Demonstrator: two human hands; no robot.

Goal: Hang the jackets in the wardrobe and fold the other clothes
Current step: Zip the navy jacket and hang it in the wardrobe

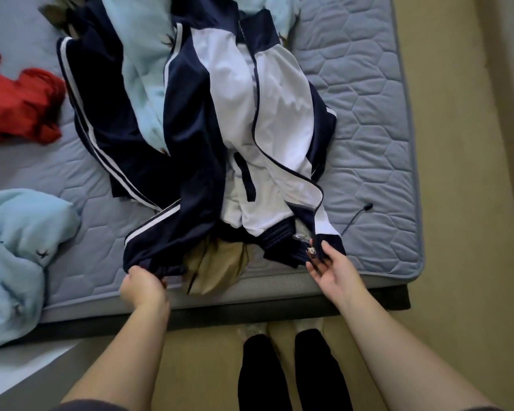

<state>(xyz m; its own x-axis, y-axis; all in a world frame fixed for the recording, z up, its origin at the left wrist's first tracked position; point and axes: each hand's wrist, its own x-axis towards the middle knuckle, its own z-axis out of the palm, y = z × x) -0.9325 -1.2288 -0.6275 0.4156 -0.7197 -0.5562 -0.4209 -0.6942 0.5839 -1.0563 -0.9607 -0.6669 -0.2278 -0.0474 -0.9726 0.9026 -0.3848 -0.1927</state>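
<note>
With left hand (143,284) fisted on the jacket (273,114) at the mattress's (368,114) near edge, close the loose, open-fingered right hand (328,266) on the zipper end (310,250).

**Jacket in the middle of the bed, clothes to its left**

A track jacket (264,114) lies across the middle of the mattress (368,114), its hem at the near edge. A fleece piece (140,69) lies over its left half. Trousers (217,262) stick out from under the hem.

The left hand (141,287) grips the hem's left corner. The right hand (328,268) touches the hem at the zip end.

A crumpled garment (18,105) lies at the far left, with another fleece garment (15,247) nearer, over the mattress edge. A cable (358,215) lies just right of the jacket. The floor (457,203) runs right of and before the bed.
</note>
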